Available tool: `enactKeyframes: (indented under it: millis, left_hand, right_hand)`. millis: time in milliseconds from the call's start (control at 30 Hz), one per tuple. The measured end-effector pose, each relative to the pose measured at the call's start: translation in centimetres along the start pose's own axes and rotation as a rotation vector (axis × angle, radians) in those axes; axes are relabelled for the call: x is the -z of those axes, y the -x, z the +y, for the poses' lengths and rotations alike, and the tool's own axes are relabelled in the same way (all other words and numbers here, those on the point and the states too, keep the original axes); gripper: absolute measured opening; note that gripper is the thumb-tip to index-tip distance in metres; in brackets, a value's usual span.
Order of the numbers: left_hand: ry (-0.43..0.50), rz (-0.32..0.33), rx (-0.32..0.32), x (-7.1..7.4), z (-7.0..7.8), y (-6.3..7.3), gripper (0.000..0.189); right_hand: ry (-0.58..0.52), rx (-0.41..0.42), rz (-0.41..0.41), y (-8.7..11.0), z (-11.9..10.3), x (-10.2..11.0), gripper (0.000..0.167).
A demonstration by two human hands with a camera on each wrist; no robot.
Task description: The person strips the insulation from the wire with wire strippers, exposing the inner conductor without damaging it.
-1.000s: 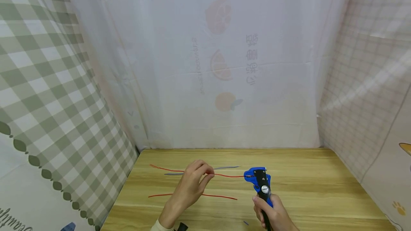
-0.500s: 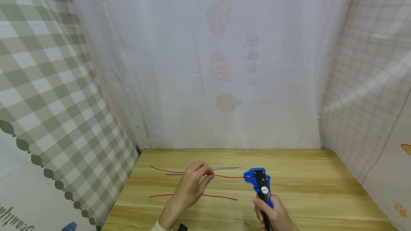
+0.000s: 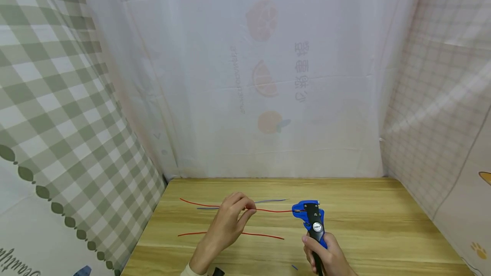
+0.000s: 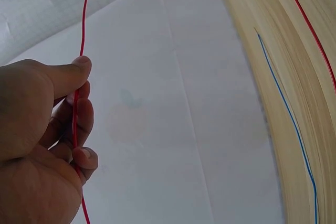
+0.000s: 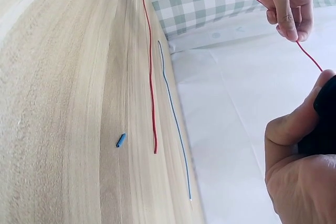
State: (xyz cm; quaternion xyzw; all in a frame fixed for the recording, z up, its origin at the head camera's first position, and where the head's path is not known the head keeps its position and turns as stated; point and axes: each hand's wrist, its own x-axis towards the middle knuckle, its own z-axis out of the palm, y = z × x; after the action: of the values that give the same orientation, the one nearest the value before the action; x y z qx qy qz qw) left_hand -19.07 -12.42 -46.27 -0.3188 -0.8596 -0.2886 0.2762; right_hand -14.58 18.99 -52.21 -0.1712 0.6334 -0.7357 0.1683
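My left hand [image 3: 232,216] pinches a red wire [image 3: 274,211] between thumb and forefinger, the other fingers curled beside it in the left wrist view. The wire's free end trails off to the left, over the table. Its other end enters the jaws of a blue and black wire stripper [image 3: 315,220]. My right hand [image 3: 327,254] grips the stripper's handles, with its head upright and turned toward the wire. In the right wrist view, my thumb lies along the black handle [image 5: 320,129], and most of the tool is out of frame.
On the wooden table [image 3: 364,225] lie a second red wire [image 3: 264,237] and a blue wire [image 3: 272,201] with a bare tip, partly behind my left arm. A short blue piece [image 5: 121,140] lies near the front. White and checked curtains [image 3: 207,139] surround the table.
The stripper and the red wire have shifted very slightly to the right. Both hands keep their holds.
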Motion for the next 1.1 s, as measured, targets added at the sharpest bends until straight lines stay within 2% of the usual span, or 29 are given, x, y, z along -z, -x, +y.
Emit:
enactKeyframes:
  millis: [400, 600, 833, 967, 1100]
  left_hand:
    - [0.009, -0.005, 0.003, -0.03, -0.17, 0.14, 0.016]
    - [0.013, -0.008, 0.004, 0.04, -0.19, 0.11, 0.016]
    - [0.017, -0.005, -0.005, 0.14, -0.18, 0.0, 0.014]
    - [0.02, -0.016, -0.001, 0.21, -0.15, -0.07, 0.013]
    - [0.029, -0.023, 0.005, 0.28, -0.09, -0.09, 0.014]
  right_hand:
    - [-0.01, 0.034, -0.011, -0.05, 0.15, -0.12, 0.038]
    - [-0.013, 0.031, 0.005, -0.11, 0.23, -0.06, 0.026]
    - [-0.011, 0.085, -0.013, -0.06, 0.21, -0.13, 0.04]
    - [0.004, 0.059, 0.006, -0.02, 0.15, -0.16, 0.039]
    - [0.011, 0.038, 0.014, 0.02, 0.11, -0.17, 0.03]
